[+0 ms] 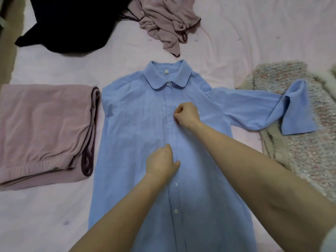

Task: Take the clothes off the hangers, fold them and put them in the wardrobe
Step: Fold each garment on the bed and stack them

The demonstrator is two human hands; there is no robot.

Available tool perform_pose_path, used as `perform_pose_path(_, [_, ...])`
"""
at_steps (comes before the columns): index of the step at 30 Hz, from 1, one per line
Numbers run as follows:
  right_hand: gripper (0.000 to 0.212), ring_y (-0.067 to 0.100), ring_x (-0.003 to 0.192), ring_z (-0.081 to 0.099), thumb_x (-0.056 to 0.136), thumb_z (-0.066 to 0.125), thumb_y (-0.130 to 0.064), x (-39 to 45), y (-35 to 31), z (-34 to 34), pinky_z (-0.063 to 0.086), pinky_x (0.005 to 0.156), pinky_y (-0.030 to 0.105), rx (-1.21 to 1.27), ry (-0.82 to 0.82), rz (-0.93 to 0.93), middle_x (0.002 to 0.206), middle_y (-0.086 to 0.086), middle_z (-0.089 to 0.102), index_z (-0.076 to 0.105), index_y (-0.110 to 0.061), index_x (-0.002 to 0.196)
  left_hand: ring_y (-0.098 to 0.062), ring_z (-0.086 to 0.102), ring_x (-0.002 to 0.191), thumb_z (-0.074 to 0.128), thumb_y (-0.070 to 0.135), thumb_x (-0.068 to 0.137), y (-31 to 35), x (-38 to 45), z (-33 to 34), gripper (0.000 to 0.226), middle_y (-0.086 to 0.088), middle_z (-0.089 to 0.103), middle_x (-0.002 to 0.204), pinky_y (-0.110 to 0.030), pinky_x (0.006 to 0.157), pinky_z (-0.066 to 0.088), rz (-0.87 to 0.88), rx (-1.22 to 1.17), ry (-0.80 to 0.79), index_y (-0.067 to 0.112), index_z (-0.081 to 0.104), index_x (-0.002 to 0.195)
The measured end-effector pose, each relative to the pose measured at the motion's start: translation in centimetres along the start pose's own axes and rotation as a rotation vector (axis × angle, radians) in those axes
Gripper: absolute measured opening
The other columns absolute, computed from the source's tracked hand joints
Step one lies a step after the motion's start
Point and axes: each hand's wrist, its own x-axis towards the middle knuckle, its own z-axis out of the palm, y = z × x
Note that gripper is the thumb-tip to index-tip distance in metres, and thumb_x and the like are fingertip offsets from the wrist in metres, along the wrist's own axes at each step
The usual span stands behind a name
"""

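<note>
Blue shirt (145, 124) laid flat, front placket being closed
Right hand (187, 114) pinches the placket, left hand (161, 161) seemingly presses it; sleeves need folding next

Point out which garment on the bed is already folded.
The mauve trousers left of the blue shirt, stacked in neat layers. The mauve top, black garment and knit sweater lie loose.

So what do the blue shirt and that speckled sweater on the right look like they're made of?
The blue shirt looks like thin woven cotton or a blend: matte, smooth, finely creased, crisp collar. The speckled sweater looks like chunky knit wool or acrylic: nubbly, fuzzy, mixed cream and pink flecks. Exact fibres can't be told.
</note>
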Motion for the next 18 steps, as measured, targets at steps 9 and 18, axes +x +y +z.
perform_pose_path(9, [0.026,0.021,0.075,0.055,0.076,0.063,-0.003,-0.9,0.0,1.0,0.044,0.066,0.031,0.048,-0.007,-0.032,0.074,0.003,0.056,0.045,-0.017,0.063,-0.038,0.058,0.09,0.056,0.015,0.081,0.3,-2.5,0.7,0.009,-0.018,0.062,0.096,-0.038,0.071,0.045,0.025,-0.197,-0.038,0.009,0.052,0.087])
perform_pose_path(18, [0.053,0.028,0.135,0.034,0.091,0.049,-0.005,-3.3,2.3,2.5,0.033,0.106,0.039,-0.377,-0.011,-0.46,0.149,0.014,0.035,0.038,-0.006,0.142,-0.028,0.061,0.097,0.07,0.03,0.081,0.0,-2.5,2.2,0.024,-0.01,0.065,0.102,-0.035,0.082,0.05,0.158,-0.126,-0.273,0.014,0.057,0.094])
